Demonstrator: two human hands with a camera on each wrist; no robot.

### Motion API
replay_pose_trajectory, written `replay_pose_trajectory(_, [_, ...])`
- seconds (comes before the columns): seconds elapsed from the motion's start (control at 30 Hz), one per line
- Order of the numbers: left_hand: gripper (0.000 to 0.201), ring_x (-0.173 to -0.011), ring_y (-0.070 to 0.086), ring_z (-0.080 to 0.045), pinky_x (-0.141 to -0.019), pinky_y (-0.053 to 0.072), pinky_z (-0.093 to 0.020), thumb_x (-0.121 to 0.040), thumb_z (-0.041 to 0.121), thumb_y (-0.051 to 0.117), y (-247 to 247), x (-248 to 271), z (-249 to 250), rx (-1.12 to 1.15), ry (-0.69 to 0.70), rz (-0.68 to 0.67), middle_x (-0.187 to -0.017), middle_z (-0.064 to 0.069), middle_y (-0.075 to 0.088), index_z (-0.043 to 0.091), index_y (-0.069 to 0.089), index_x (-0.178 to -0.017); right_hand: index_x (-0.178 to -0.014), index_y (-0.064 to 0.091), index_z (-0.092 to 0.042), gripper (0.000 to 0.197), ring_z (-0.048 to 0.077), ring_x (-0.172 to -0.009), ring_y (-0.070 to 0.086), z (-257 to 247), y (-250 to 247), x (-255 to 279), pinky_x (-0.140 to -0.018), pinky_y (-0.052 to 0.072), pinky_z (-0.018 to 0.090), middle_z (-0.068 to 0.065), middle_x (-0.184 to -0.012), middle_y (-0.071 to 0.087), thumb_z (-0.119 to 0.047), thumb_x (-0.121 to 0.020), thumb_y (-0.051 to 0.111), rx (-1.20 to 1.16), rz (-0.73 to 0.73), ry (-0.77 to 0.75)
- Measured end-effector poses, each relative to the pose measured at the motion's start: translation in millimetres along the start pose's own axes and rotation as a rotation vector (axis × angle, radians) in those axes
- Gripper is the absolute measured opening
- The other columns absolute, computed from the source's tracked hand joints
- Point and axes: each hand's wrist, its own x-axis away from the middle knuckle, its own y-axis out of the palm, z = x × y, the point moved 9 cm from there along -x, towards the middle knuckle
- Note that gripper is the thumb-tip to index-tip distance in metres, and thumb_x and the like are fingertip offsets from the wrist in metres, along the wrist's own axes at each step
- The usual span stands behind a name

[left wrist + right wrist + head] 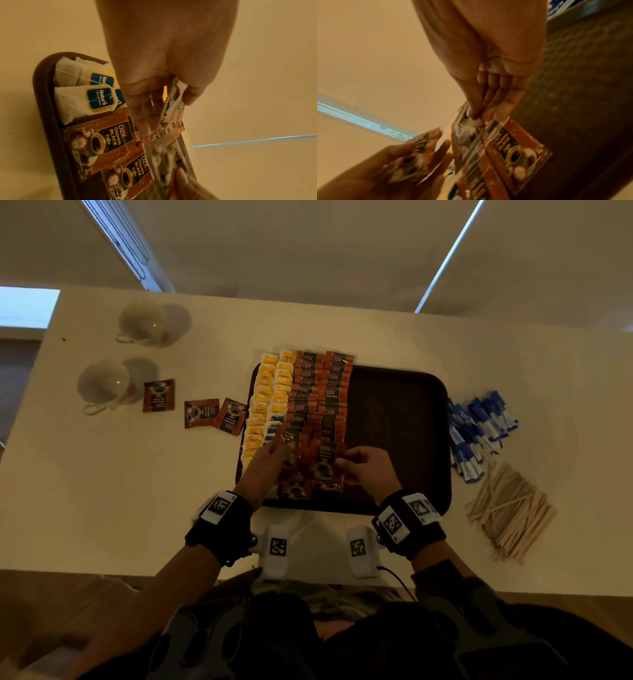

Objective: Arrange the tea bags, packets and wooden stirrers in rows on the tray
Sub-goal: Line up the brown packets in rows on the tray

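A dark brown tray (397,405) holds two rows of tea bags (270,398) on its left and two overlapping rows of brown coffee packets (320,398) beside them. My left hand (270,460) grips a small stack of coffee packets (171,106) above the tray's near left part. My right hand (363,463) pinches one coffee packet (471,129) by its edge over the near end of the packet rows. Tea bags with blue tags (101,97) lie at the tray's near corner.
Three loose coffee packets (202,412) lie on the table left of the tray, near two white cups (102,385). Blue sachets (479,429) and a heap of wooden stirrers (510,508) lie right of the tray. The tray's right half is bare.
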Motion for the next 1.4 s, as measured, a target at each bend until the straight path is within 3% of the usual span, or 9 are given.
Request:
replay_pose_trajectory(0.1, [0.038,-0.08,0.063,-0.024,-0.076,0.048,-0.033,-0.1,0.031,0.038,-21,-8,-6,-0.09,-0.059,0.149,-0.073,-0.002,0.06,0.013,0.056,-0.072,-0.103,0.064,-0.007,0.019,0.016,-0.089,0.062,15,-12,-4,-0.072,0.054,0.025,0.008,-0.106,0.065,-0.011,-0.084,0.067,0.186,0.016,0.051])
replay_pose_trajectory(0.27, [0.013,-0.076,0.062,-0.009,-0.07,0.052,-0.022,-0.096,0.01,0.047,-15,3,9,-0.137,0.175,-0.011,-0.085,-0.002,0.063,0.005,0.055,-0.105,-0.099,0.064,-0.008,0.02,0.015,-0.087,0.061,35,-10,-10,-0.077,0.054,0.028,0.007,-0.102,0.065,-0.011,-0.081,0.072,0.305,0.039,0.119])
replay_pose_trajectory(0.43, [0.02,-0.073,0.061,-0.011,-0.063,0.051,-0.02,-0.087,0.006,0.061,-14,-1,3,-0.199,0.159,0.019,-0.09,-0.005,0.064,0.0,0.054,-0.105,-0.088,0.057,-0.014,0.017,0.017,-0.085,0.064,32,-6,-13,-0.081,0.056,0.034,0.006,-0.099,0.065,-0.013,-0.08,0.072,0.35,0.074,0.094])
replay_pose_trajectory(0.7, [0.013,-0.078,0.064,-0.011,-0.057,0.05,-0.013,-0.083,0.008,0.068,-11,-3,-1,-0.254,0.14,0.001,-0.092,-0.004,0.067,0.016,0.058,-0.085,-0.1,0.054,-0.013,0.023,0.015,-0.085,0.063,19,-14,-1,-0.079,0.056,0.033,0.003,-0.097,0.061,-0.029,-0.087,0.064,0.177,0.147,0.025])
replay_pose_trajectory(0.87, [0.019,-0.084,0.066,-0.016,-0.073,0.055,-0.03,-0.08,0.013,0.071,7,-5,-11,-0.382,0.147,-0.096,-0.093,-0.002,0.067,0.013,0.061,-0.096,-0.095,0.06,-0.013,0.013,0.018,-0.092,0.064,7,12,13,-0.081,0.056,0.033,0.005,-0.101,0.063,-0.025,-0.09,0.061,0.027,-0.098,0.015])
replay_pose_trajectory(1.0, [0.025,-0.089,0.066,-0.019,-0.072,0.055,-0.031,-0.079,0.025,0.072,18,-7,-26,-0.511,0.113,-0.18,-0.099,-0.004,0.067,0.015,0.063,-0.1,-0.103,0.061,-0.002,0.016,0.021,-0.092,0.064,26,7,11,-0.069,0.054,0.024,0.012,-0.104,0.064,-0.007,-0.087,0.062,0.126,-0.08,0.077])
replay_pose_trajectory(1.1, [0.017,-0.078,0.063,-0.011,-0.064,0.051,-0.021,-0.085,0.026,0.067,4,-9,-17,-0.563,0.169,-0.059,-0.09,0.002,0.065,0.014,0.063,-0.096,-0.09,0.062,-0.007,0.005,0.019,-0.085,0.064,34,-7,8,-0.072,0.055,0.028,0.009,-0.092,0.065,-0.007,-0.086,0.065,0.217,-0.008,0.073])
replay_pose_trajectory(1.27, [0.011,-0.072,0.059,-0.011,-0.058,0.044,-0.017,-0.086,0.022,0.065,-50,-12,15,-0.509,0.246,0.284,-0.084,0.002,0.063,0.012,0.061,-0.091,-0.095,0.065,-0.007,0.011,0.02,-0.09,0.064,34,-17,1,-0.084,0.055,0.037,0.006,-0.094,0.065,-0.01,-0.085,0.067,0.342,0.093,-0.007])
replay_pose_trajectory(1.4, [0.011,-0.086,0.064,-0.027,-0.076,0.054,-0.039,-0.086,0.023,0.065,-112,-20,27,-0.466,0.222,0.572,-0.095,-0.008,0.067,0.015,0.062,-0.093,-0.088,0.064,-0.011,0.007,0.015,-0.084,0.06,35,-11,-2,-0.083,0.054,0.037,0.001,-0.088,0.061,-0.013,-0.084,0.068,0.431,0.096,-0.013])
